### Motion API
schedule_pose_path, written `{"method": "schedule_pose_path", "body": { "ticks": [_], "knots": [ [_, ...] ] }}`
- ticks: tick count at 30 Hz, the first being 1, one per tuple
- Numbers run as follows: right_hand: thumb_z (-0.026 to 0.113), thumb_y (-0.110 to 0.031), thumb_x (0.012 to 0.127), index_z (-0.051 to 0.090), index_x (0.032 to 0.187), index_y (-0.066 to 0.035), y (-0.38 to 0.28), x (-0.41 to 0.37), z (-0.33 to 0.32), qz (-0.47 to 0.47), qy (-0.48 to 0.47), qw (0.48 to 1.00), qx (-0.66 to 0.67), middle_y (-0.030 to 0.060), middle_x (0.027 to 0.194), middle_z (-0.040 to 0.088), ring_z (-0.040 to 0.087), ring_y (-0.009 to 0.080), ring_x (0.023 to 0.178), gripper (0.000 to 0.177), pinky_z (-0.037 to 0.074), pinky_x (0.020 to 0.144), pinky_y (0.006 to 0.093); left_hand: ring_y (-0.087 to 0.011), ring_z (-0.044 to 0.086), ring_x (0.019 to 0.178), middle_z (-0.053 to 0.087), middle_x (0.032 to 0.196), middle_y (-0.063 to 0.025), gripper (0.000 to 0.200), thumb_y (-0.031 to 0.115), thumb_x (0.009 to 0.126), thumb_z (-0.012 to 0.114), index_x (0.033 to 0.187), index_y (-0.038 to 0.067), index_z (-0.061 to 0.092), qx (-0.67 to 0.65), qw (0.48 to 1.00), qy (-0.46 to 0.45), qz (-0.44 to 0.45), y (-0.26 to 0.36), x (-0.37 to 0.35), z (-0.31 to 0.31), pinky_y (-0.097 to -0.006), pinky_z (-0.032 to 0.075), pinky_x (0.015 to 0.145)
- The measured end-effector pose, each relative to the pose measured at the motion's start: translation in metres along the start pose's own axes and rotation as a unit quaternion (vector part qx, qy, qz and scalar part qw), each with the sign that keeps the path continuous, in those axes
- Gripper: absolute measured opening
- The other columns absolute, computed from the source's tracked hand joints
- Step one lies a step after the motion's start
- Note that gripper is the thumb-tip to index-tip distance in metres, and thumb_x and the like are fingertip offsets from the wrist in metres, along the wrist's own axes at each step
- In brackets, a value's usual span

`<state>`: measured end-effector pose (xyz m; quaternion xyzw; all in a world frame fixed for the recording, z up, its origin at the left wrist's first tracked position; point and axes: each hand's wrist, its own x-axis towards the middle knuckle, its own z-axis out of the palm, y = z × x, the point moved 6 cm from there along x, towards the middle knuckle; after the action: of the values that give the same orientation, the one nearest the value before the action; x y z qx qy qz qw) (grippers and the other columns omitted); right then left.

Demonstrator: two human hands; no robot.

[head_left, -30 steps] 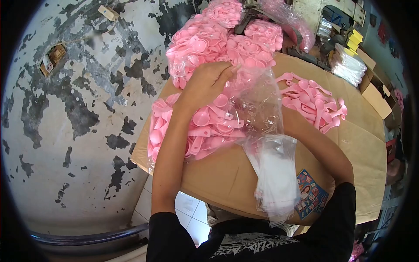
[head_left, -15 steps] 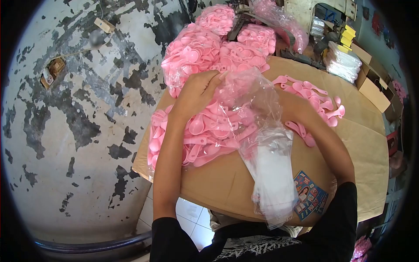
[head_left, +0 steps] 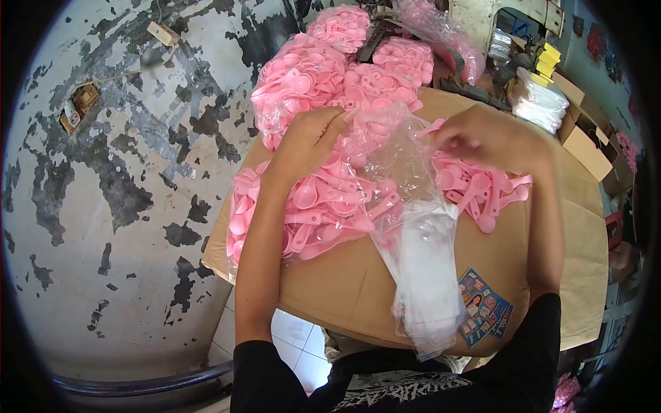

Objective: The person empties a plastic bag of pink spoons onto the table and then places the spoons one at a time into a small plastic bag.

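Note:
My left hand [head_left: 313, 138] pinches the upper edge of a clear plastic bag [head_left: 399, 155], and the bag spreads to the right from its fingertips. Beneath that forearm lies a large clear bag of pink measuring spoons [head_left: 310, 206]. My right hand [head_left: 485, 138] is over a pile of loose pink spoons [head_left: 475, 186], just right of the clear bag. Its fingers are curled and smeared by motion, with a bit of pink by the fingertips; I cannot tell whether they hold a spoon. A stack of flat clear bags [head_left: 430, 268] lies below the bag toward my body.
Filled bags of pink spoons [head_left: 299, 76] are heaped at the back by the peeling wall [head_left: 124, 179]. Printed blue cards [head_left: 485, 310] lie near the cardboard-covered table's [head_left: 344, 296] front edge. At the back right are a machine [head_left: 475, 20], packed plastic bags [head_left: 540, 100] and an open carton [head_left: 585, 141].
My right hand has come away from the clear bag and moved right and up over the loose spoons, which have shifted. The left hand keeps its pinch on the bag.

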<state>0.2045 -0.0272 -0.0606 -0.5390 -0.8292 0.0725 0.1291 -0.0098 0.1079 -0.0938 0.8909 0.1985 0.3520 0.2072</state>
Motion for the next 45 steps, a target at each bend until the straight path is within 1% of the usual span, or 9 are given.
{"method": "schedule_pose_path", "body": {
  "ticks": [3, 8, 17, 23, 32, 34, 36, 38, 45],
  "knots": [
    [0.062, -0.019, 0.088, 0.069, 0.104, -0.006, 0.019, 0.04, 0.106, 0.069, -0.107, 0.99, -0.063, 0.0128, 0.104, 0.069, 0.065, 0.0268, 0.09, 0.021, 0.052, 0.078, 0.0406, -0.0324, 0.061, 0.068, 0.065, 0.076, -0.0184, 0.032, 0.022, 0.1, 0.053, 0.086, -0.005, 0.062, -0.023, 1.0, 0.002, 0.001, 0.004, 0.0, 0.001, -0.0396, 0.047, 0.066],
    [0.061, -0.017, 0.087, 0.069, 0.103, -0.005, 0.005, 0.059, 0.142, 0.053, -0.095, 0.991, -0.075, 0.0139, 0.101, 0.069, 0.066, 0.0283, 0.087, 0.021, 0.052, 0.076, 0.0416, -0.0162, 0.053, 0.063, 0.06, 0.07, -0.0098, 0.033, 0.022, 0.103, 0.051, 0.087, -0.004, 0.063, -0.013, 0.999, -0.005, 0.039, 0.0, 0.0, 0.008, -0.0311, 0.045, 0.062],
    [0.059, -0.014, 0.084, 0.068, 0.1, -0.003, 0.016, 0.027, 0.098, 0.175, -0.146, 0.972, -0.064, 0.0159, 0.095, 0.07, 0.067, 0.0311, 0.082, 0.021, 0.053, 0.072, 0.0433, -0.0148, 0.049, 0.062, 0.054, 0.067, -0.0094, 0.033, 0.022, 0.103, 0.05, 0.087, -0.005, 0.061, -0.032, 0.999, 0.004, 0.011, 0.001, 0.0, 0.002, -0.0312, 0.044, 0.061],
    [0.057, -0.025, 0.096, 0.061, 0.124, -0.005, 0.002, 0.015, 0.031, 0.137, -0.117, 0.981, -0.074, 0.0192, 0.107, 0.067, 0.064, 0.0334, 0.096, 0.035, 0.049, 0.085, 0.0409, -0.0142, 0.041, 0.062, 0.047, 0.065, -0.0089, 0.032, 0.021, 0.103, 0.051, 0.087, -0.005, 0.058, -0.021, 1.0, 0.006, 0.011, -0.001, 0.0, 0.002, -0.0304, 0.041, 0.06],
    [0.064, -0.01, 0.088, 0.063, 0.118, -0.002, 0.007, -0.027, -0.037, 0.023, 0.002, 0.998, -0.05, 0.0123, 0.109, 0.066, 0.062, 0.027, 0.101, 0.031, 0.048, 0.09, 0.0361, -0.013, 0.038, 0.062, 0.044, 0.065, -0.0067, 0.033, 0.022, 0.104, 0.051, 0.085, -0.005, 0.056, -0.021, 1.0, 0.016, 0.018, 0.0, -0.001, -0.001, -0.0295, 0.039, 0.059],
    [0.065, -0.012, 0.087, 0.064, 0.121, -0.004, -0.005, -0.011, -0.006, 0.155, -0.194, 0.963, 0.105, 0.0136, 0.126, 0.061, 0.059, 0.0249, 0.113, 0.034, 0.045, 0.097, 0.0352, -0.0126, 0.04, 0.062, 0.046, 0.065, -0.0071, 0.033, 0.022, 0.103, 0.051, 0.085, -0.004, 0.057, -0.023, 0.999, 0.016, 0.021, 0.001, 0.0, 0.001, -0.0292, 0.04, 0.059],
    [0.066, -0.021, 0.085, 0.066, 0.119, -0.006, 0.0, 0.014, 0.054, -0.058, -0.102, 0.992, 0.037, 0.0137, 0.113, 0.065, 0.065, 0.026, 0.098, 0.037, 0.051, 0.082, 0.0406, -0.0122, 0.043, 0.061, 0.049, 0.065, -0.0076, 0.033, 0.022, 0.103, 0.052, 0.085, -0.004, 0.059, -0.039, 0.999, 0.02, 0.024, 0.004, 0.0, 0.003, -0.029, 0.041, 0.06],
    [0.064, -0.023, 0.086, 0.065, 0.123, -0.011, 0.01, 0.044, 0.127, -0.111, -0.076, 0.99, 0.036, 0.0119, 0.116, 0.066, 0.064, 0.0289, 0.103, 0.039, 0.051, 0.086, 0.0409, -0.0125, 0.046, 0.061, 0.052, 0.066, -0.0083, 0.032, 0.022, 0.103, 0.052, 0.085, -0.004, 0.061, -0.034, 0.999, 0.016, 0.019, 0.005, 0.0, 0.003, -0.0291, 0.042, 0.06],
    [0.064, -0.027, 0.088, 0.063, 0.121, -0.008, -0.017, 0.074, 0.152, -0.064, -0.061, 0.995, -0.039, 0.0144, 0.114, 0.065, 0.062, 0.0288, 0.103, 0.039, 0.049, 0.087, 0.0402, -0.0145, 0.049, 0.061, 0.055, 0.067, -0.009, 0.03, 0.02, 0.102, 0.052, 0.087, -0.004, 0.062, -0.023, 0.999, 0.019, 0.036, 0.001, 0.0, -0.001, -0.0301, 0.043, 0.06]
  ]
}}
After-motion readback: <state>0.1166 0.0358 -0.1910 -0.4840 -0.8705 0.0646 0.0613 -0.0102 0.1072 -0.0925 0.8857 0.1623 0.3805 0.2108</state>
